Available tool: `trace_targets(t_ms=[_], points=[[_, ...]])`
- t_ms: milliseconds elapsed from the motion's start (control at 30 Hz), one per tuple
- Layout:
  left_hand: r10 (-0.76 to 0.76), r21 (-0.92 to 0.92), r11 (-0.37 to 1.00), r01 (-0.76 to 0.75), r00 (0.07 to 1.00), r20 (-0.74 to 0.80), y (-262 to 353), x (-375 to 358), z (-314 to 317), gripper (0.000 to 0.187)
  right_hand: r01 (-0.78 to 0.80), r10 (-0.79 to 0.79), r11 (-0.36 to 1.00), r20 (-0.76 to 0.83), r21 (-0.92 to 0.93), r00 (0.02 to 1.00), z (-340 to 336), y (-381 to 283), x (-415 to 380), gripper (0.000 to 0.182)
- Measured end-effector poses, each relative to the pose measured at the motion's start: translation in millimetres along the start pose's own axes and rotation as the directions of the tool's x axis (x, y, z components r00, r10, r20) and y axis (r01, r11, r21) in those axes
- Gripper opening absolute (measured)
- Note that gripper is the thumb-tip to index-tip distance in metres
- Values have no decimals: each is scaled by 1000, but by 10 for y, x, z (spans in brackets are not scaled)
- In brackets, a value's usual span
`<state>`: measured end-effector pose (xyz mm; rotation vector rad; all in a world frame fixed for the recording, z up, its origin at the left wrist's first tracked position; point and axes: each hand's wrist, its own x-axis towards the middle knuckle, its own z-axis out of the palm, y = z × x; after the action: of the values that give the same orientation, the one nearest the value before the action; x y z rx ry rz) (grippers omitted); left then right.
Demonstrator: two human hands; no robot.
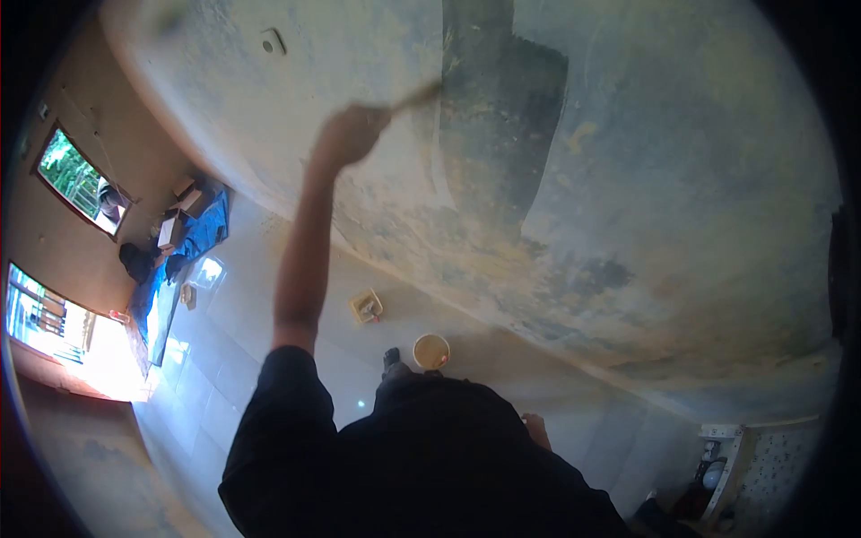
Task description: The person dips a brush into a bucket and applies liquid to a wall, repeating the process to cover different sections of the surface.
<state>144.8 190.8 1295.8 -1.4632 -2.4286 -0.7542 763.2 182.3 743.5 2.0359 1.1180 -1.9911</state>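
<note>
At the far left we see a bright window. Below it a blue sheet lies on the pale floor, with a few boxes on it; we cannot tell what is in them.

Next comes our left hand, raised high on an outstretched arm. Its fingers are closed around the handle of a brush. The brush slants up and to the right, and its blurred tip meets the wall at the left edge of a dark wet patch.

We judge the step in hand to be brushing a wet coat onto this mottled wall, and it is early, since only one dark band shows and the rest of the wall is bare. The next stroke calls for a firm grip and for keeping the tip at the edge of the patch, so that the new stroke overlaps it and leaves no gap.

Lower down on the floor, near the foot of the wall, sits a small square tray with some small object in it that is too small to name. Just to its right stands a round open bucket whose inside looks pale yellow; how full it is we cannot tell.

Further right, our right hand hangs low beside the dark shirt. It touches nothing we can see, and we cannot tell how far open it is.
</note>
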Motion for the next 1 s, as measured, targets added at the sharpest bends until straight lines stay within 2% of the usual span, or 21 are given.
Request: trace_targets(t_ms=[67, 100, 133, 167, 200, 233, 267, 333, 367, 400, 433, 467, 500, 567, 633, 700, 767, 833, 900, 967, 1000], points=[[70, -43, 996, -77, 985, -158, 291, 164, -579, 39, -29, 29, 1000, -4, 8, 1000, 61, 52, 35, 31], [51, -30, 998, -58, 979, -196, 447, 236, -825, 40, -42, 42, 999, -10, 10, 999, 72, 87, 73, 31], [152, 9, 988, -157, 942, -299, 467, 343, -958, 37, -54, 54, 998, -16, 12, 998, 86, 81, 63, 31], [453, 120, 883, -454, 756, -473, 260, 552, -976, 32, -67, 67, 998, -27, 2, 997, 51, 62, 53, 31], [242, 46, 967, -249, 854, -460, 621, 433, -1205, 33, 8, -9, 998, -28, -59, 1000, 59, -8, -11, 31], [21, -19, 999, -33, 904, -428, 1057, 274, -1410, 34, 82, -85, 990, -22, -116, 996, 76, -35, 0, 31], [92, -88, 982, -167, 831, -549, 1123, 207, -1379, 34, 155, -159, 974, -9, -167, 987, 146, -102, -51, 30], [117, -117, 968, -220, 814, -569, 1008, 386, -1183, 34, 296, -298, 921, 29, -254, 954, 300, -156, -83, 30], [138, -137, 953, -271, 788, -601, 919, 485, -1037, 34, 281, -284, 926, 25, -250, 958, 347, -175, -117, 30], [257, -54, 916, -398, 684, -683, 789, 550, -781, 33, 274, -280, 933, 8, -233, 960, 387, -239, -188, 30], [246, 5, 945, -326, 704, -666, 711, 530, -565, 33, 272, -280, 939, -9, -212, 960, 441, -322, -242, 30], [250, 13, 948, -319, 715, -653, 565, 485, -262, 26, 173, -178, 979, -39, -112, 983, 502, -386, -302, 30], [257, 22, 948, -317, 725, -639, 433, 448, 56, 20, 167, -172, 981, -44, -94, 984, 547, -425, -380, 30], [102, -188, 954, -232, 845, -526, 394, 75, 436, 34, -7, 10, 1000, -111, 26, 994, 657, -519, -551, 30], [-2, -291, 950, -108, 935, -354, 263, -296, 872, 43, 10, 0, 996, -115, 88, 993, 684, -448, -562, 30], [-19, -305, 949, -77, 954, -300, 146, -691, 1346, 43, -120, 127, 990, -99, 74, 987, 725, -384, -610, 31], [-27, -264, 964, -25, 981, -191, -26, -1061, 1885, 44, -145, 161, 983, -159, 110, 974, 761, -356, -682, 31], [-61, -233, 970, 66, 998, 31, -188, -1374, 2256, 44, -153, 167, 984, -156, 96, 974, 757, -316, -729, 32], [-105, -178, 974, 143, 973, 207, -279, -1542, 2468, 42, -159, 177, 981, -167, 114, 970, 750, -354, -846, 32], [-109, -19, 992, 123, 932, 345, -405, -1659, 2692, 40, -106, 126, 987, -179, 119, 976, 792, -397, -873, 32], [-132, -14, 989, 149, 912, 389, -446, -1663, 2749, 32, -103, 123, 988, -189, 111, 974, 809, -385, -841, 32]])
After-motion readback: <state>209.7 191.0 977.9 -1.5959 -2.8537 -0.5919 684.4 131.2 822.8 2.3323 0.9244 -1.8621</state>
